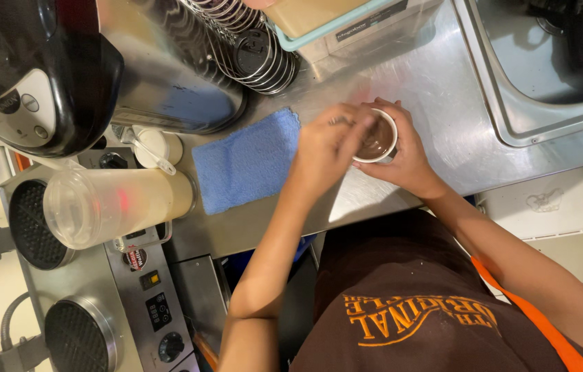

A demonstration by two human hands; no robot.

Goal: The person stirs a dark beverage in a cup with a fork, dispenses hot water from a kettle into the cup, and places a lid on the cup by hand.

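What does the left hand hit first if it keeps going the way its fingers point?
The cup. The left hand has its fingers aimed right, already over the cup's rim, seemingly holding something thin into it. The right hand wraps the cup's far side, so it comes next. Depth is unclear.

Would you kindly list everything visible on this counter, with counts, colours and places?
Small white cup of brown liquid: one, centre of the steel counter, between both hands.
Blue cloth: one, left of the cup.
Clear plastic container of cream batter: one, far left.
Black round waffle irons: two, lower left.
Black-and-grey dispenser: one, top left.
Steel sink: one, top right.
Stacked black lids in wire rack: several, top centre.
Left hand: over the cup, holding something thin.
Right hand: wrapped around the cup.
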